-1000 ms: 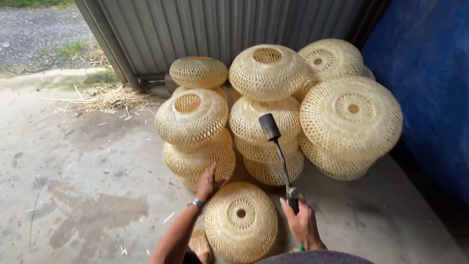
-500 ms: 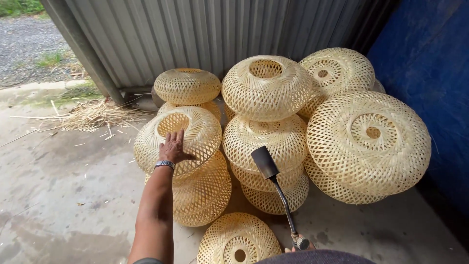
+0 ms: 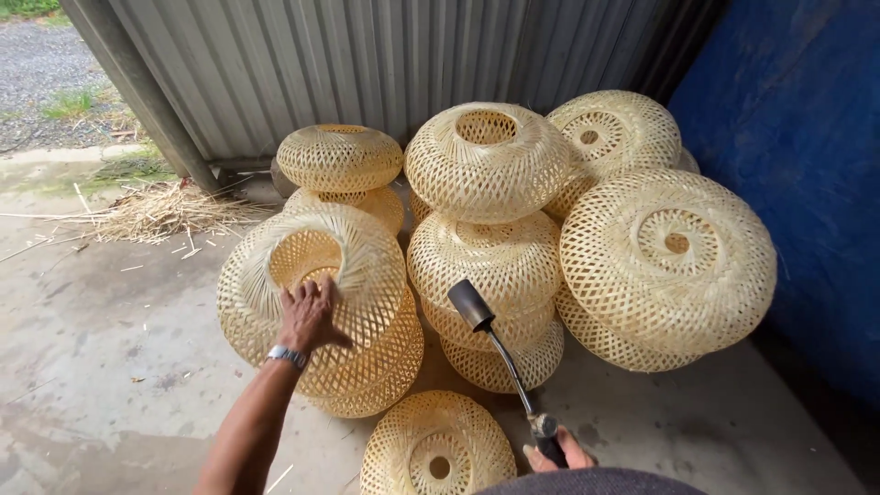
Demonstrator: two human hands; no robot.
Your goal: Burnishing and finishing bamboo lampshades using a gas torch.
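Several pale woven bamboo lampshades, round and openwork, are standing in stacks on the grey concrete floor [image 3: 110,367] against a grey corrugated metal wall [image 3: 367,64]. A large flat-faced woven shade [image 3: 669,261] is leaning on its edge at the right, next to a blue wall [image 3: 797,165], with another tilted shade [image 3: 614,133] just behind it. A middle stack is being topped by a shade with an open mouth facing up [image 3: 486,160], and a smaller domed shade [image 3: 339,158] is sitting on the back left stack. One low woven shade [image 3: 438,449] is lying alone on the floor in front, between the two arms. Loose dry straw [image 3: 156,211] is lying near a dark slanted post [image 3: 137,92] at the left.

The right hand [image 3: 559,451] is mostly being cut off by the lower edge and by dark cloth, so only a few fingers are showing. They are wrapping closed around the grip of a dark metal torch with a thin bent neck and a flared black nozzle [image 3: 472,304], which is pointing up toward the middle stack.

The left hand [image 3: 310,316], wearing a metal wristwatch [image 3: 286,356], is lying open and flat, fingers spread, on the tilted woven shade atop the front left stack [image 3: 367,266], pressing its side without gripping.
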